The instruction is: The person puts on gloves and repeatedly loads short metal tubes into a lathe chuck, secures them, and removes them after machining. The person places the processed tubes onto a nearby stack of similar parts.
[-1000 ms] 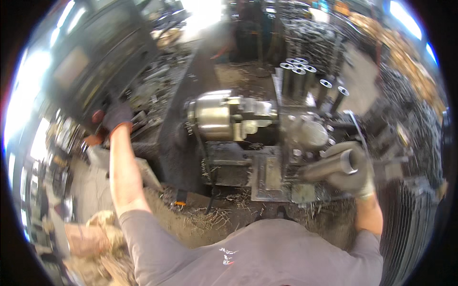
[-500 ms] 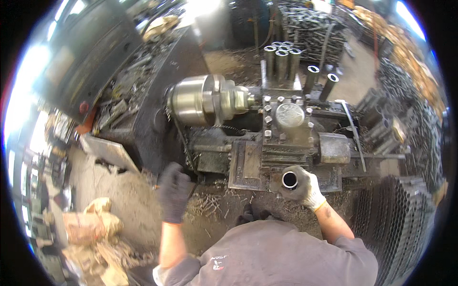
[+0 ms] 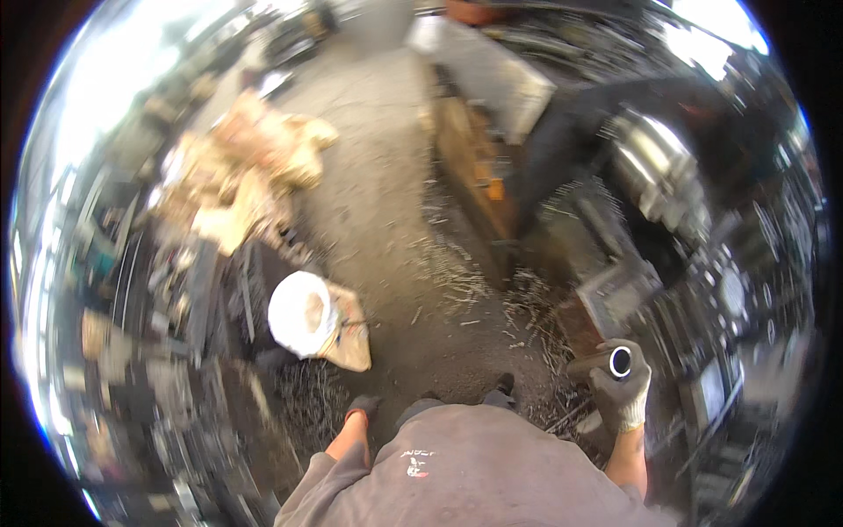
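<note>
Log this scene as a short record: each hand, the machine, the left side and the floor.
Right hand: gloved right hand grips a dark grey, hollow metal tube
Left hand: dark-gloved left hand low at the person's side; nothing visibly held
Machine: shiny, cylindrical steel chuck, ahead on the right, blurred
Left side: white, round bucket, material unclear
Floor: thin, silvery metal shavings, scattered

Smooth metal tube [image 3: 599, 361], glossy metal chuck [image 3: 655, 163]

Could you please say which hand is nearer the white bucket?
The left hand, below and right of the white bucket; the right hand, holding a tube, is farther right.
</note>
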Tool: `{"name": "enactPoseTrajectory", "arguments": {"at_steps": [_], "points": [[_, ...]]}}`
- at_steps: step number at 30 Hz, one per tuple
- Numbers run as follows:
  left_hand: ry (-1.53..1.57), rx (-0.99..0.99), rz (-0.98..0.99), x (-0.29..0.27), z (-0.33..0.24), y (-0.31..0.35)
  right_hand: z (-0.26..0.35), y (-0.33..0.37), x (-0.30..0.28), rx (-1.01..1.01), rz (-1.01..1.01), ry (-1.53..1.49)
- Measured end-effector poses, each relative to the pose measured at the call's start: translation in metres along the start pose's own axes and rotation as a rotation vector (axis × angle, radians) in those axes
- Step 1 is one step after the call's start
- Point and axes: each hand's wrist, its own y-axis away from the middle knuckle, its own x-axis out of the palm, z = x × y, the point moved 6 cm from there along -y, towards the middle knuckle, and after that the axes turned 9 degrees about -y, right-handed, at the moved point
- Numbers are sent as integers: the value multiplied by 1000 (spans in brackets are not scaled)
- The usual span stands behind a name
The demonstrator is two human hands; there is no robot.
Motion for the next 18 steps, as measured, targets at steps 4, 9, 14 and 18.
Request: {"name": "enactPoseTrajectory", "arguments": {"at_steps": [4, 9, 14, 18], "points": [[747, -265, -82, 15, 14, 60, 18, -12, 163, -197, 469, 178], [858, -413, -213, 61, 90, 138, 32, 54, 398, -350, 1082, 340], [780, -760, -215, 175, 165, 250, 94, 185, 553, -504, 1603, 224], [933, -1058, -208, 250, 141, 356, 159, 281, 638, -762, 1913, 56]]}}
